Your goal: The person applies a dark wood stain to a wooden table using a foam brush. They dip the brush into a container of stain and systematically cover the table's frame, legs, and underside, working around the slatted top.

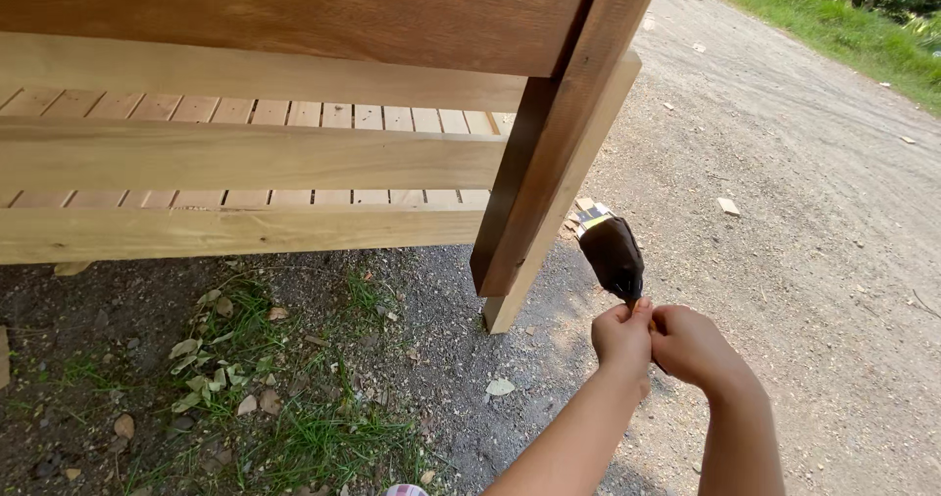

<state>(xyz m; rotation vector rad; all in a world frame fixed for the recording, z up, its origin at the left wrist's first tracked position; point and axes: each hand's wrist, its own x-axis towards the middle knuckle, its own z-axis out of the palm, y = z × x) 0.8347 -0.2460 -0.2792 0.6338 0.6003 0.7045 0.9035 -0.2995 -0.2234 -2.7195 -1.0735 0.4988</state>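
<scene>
A paintbrush with a dark, stain-soaked head points up and to the left, close to the leg of a wooden bed frame. Both of my hands meet at its handle. My left hand pinches the handle just below the head, and my right hand grips it from the right side. The handle itself is mostly hidden by my fingers. The upper board and the leg's front face look darker brown, while the lower rails are pale bare wood.
The frame stands on gravel and dirt with patches of grass and dry leaves beneath it. A gravel road runs off to the right, with a grass verge at the far edge. Wood scraps lie on the road.
</scene>
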